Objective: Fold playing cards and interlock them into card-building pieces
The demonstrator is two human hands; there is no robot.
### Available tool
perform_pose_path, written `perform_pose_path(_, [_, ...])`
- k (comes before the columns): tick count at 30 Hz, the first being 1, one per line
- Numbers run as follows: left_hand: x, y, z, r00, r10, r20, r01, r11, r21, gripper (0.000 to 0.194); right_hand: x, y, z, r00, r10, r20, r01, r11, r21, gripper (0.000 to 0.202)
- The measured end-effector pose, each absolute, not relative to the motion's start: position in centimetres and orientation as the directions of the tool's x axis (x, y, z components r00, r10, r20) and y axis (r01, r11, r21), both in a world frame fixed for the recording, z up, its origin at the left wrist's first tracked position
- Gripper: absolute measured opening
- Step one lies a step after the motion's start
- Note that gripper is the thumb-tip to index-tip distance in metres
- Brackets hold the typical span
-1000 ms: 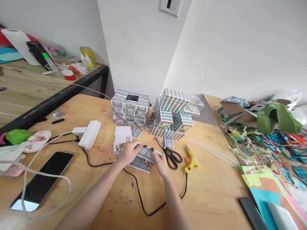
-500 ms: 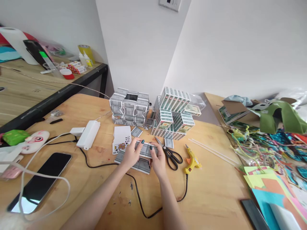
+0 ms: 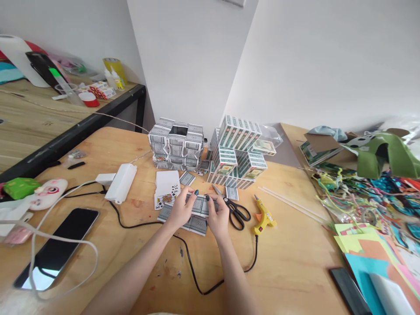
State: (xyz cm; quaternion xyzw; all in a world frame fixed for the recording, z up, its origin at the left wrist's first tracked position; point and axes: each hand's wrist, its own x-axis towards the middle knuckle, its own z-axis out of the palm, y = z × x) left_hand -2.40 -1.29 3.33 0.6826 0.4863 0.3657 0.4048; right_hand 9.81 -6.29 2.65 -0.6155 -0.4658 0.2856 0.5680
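My left hand (image 3: 182, 207) and my right hand (image 3: 218, 215) grip opposite ends of a piece made of patterned playing cards (image 3: 200, 205), thumbs on top. Below it, another strip of patterned cards (image 3: 198, 225) lies on the table, partly covered by my left hand. Face-up cards and white cards (image 3: 166, 185) lie just behind my left hand. A hollow structure of folded cards (image 3: 176, 146) stands farther back. Black-handled scissors (image 3: 239, 214) rest beside my right hand, their blades pointing away. To their right lies a yellow glue gun (image 3: 263, 217).
Stacked card boxes (image 3: 236, 151) stand at the back. Clear glue sticks (image 3: 292, 204) lie on the right. A black cord (image 3: 190, 267) loops in front of the hands. A phone (image 3: 57, 247) and white cables occupy the left; coloured paper (image 3: 370, 262) lies right.
The view has shifted slightly. Both hands still hold the card piece, and its patterned face is tilted a little differently between them.
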Motion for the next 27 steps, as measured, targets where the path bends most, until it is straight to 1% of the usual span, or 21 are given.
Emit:
perform_pose_path(4, [-2.3,-1.5,3.9,0.259,0.959,0.116,0.410,-0.218,0.886,0.016,9.6,-6.2,2.4,0.421,0.885,0.199,0.272,0.087,-0.959,0.023])
perform_pose_path(9, [-2.1,-2.0,4.1,0.297,0.955,0.024,0.378,-0.140,0.915,0.015,9.7,-6.3,1.4,0.479,0.859,0.181,0.261,0.057,-0.964,0.024])
perform_pose_path(12, [-1.9,-2.1,3.6,0.334,0.942,-0.013,0.368,-0.118,0.922,0.015,9.6,-6.6,0.7,0.480,0.861,0.170,0.268,0.041,-0.963,0.024])
perform_pose_path(15, [-1.8,-1.9,2.7,0.314,0.949,0.013,0.406,-0.147,0.902,0.012,9.7,-6.7,0.2,0.456,0.875,0.164,0.281,0.034,-0.959,0.023])
perform_pose_path(17, [-1.9,-1.8,2.0,0.271,0.962,0.029,0.435,-0.149,0.888,0.010,10.0,-6.7,0.1,0.381,0.918,0.111,0.273,0.003,-0.962,0.024])
perform_pose_path(18, [-1.9,-1.8,1.7,0.255,0.967,0.008,0.440,-0.124,0.890,0.010,10.3,-6.6,0.1,0.320,0.944,0.076,0.274,-0.015,-0.962,0.024])
perform_pose_path(19, [-2.1,-1.8,1.4,0.255,0.966,-0.038,0.434,-0.080,0.897,0.012,10.7,-6.6,0.2,0.231,0.973,0.029,0.276,-0.037,-0.960,0.025])
perform_pose_path(20, [-2.2,-1.8,1.3,0.265,0.960,-0.087,0.421,-0.034,0.907,0.014,11.2,-6.6,0.4,0.151,0.988,0.015,0.297,-0.031,-0.954,0.026])
perform_pose_path(22, [-2.5,-1.7,1.2,0.295,0.943,-0.153,0.380,0.031,0.925,0.018,12.2,-6.6,0.9,0.061,0.991,0.123,0.414,0.087,-0.906,0.025])
perform_pose_path(23, [-2.7,-1.7,1.2,0.307,0.938,-0.161,0.358,0.043,0.933,0.019,12.7,-6.7,1.2,0.016,0.986,0.166,0.472,0.139,-0.871,0.032])
perform_pose_path(25, [-2.9,-1.6,1.5,0.322,0.934,-0.154,0.321,0.045,0.946,0.019,13.3,-6.8,1.8,-0.035,0.980,0.198,0.539,0.185,-0.822,0.045])
perform_pose_path(27, [-3.0,-1.5,1.7,0.332,0.931,-0.153,0.291,0.053,0.955,0.020,13.5,-6.9,2.2,-0.058,0.979,0.194,0.577,0.192,-0.794,0.050])
